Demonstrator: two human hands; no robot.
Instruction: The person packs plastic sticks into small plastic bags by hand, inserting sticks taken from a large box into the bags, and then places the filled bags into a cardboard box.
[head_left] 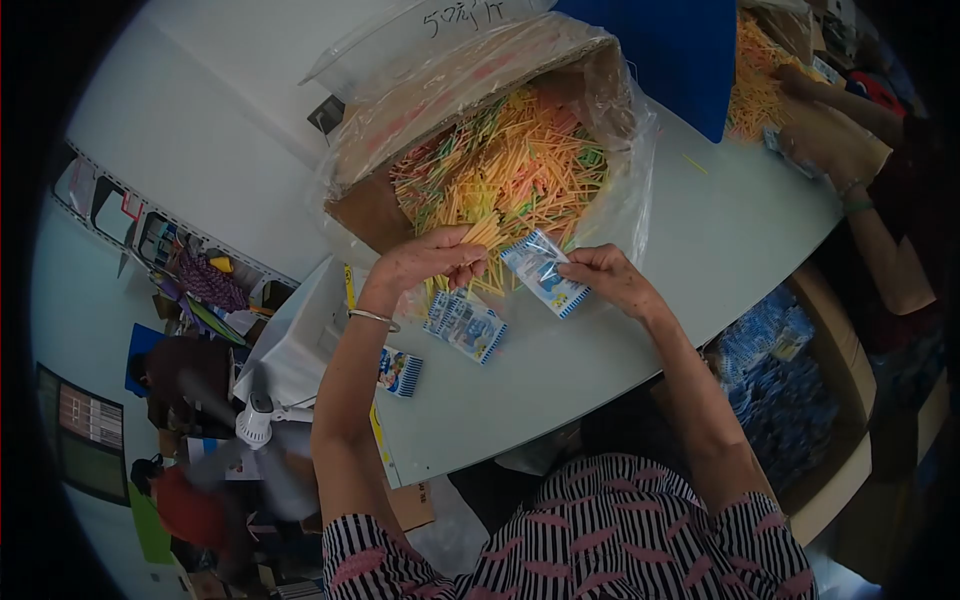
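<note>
My left hand is closed round a small bundle of thin yellow sticks, at the front of the open carton. To its right, my right hand pinches a blue and white packet by its right side. Behind both hands, the plastic-lined carton lies with its opening towards me, full of yellow, orange, pink and green sticks. Below my left hand, some packets lie overlapping on the table, and another packet rests farther left, partly behind my forearm.
The grey table has a blue panel at its back. At the right, a co-worker's hands are beside another stick pile. A box of blue packets stands below the right edge. A fan is at the left.
</note>
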